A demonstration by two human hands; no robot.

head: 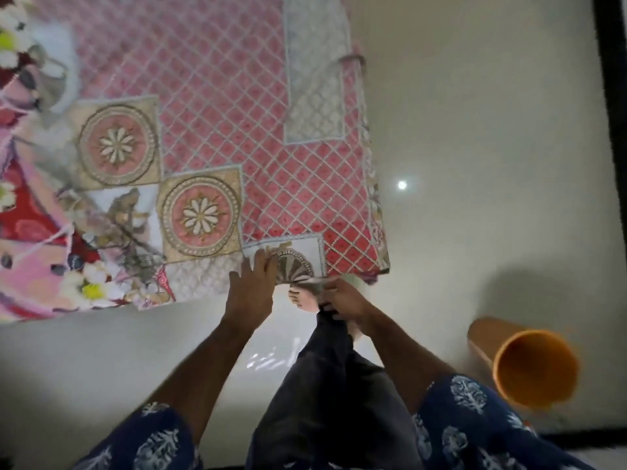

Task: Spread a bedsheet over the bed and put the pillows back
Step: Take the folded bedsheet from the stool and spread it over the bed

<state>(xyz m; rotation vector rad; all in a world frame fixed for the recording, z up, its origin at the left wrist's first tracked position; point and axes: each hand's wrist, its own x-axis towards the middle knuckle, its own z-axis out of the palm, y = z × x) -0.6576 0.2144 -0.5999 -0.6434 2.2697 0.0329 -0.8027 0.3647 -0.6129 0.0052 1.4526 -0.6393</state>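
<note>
A pink bedsheet (217, 106) with a white lattice pattern and round flower medallions lies spread over the bed, filling the upper left of the head view. My left hand (252, 283) rests flat on the sheet's near edge, fingers straight. My right hand (339, 296) grips the sheet's hanging edge just below the bed's near corner, fingers curled round the fabric. A crumpled floral cloth in red, pink and white (30, 205) lies on the bed at the far left. No pillow is clearly visible.
An orange cylindrical bin (529, 364) lies tipped on the pale floor (475, 147) at the lower right. My bare foot (303, 300) stands by the bed's corner. A dark vertical frame (610, 96) runs along the right edge.
</note>
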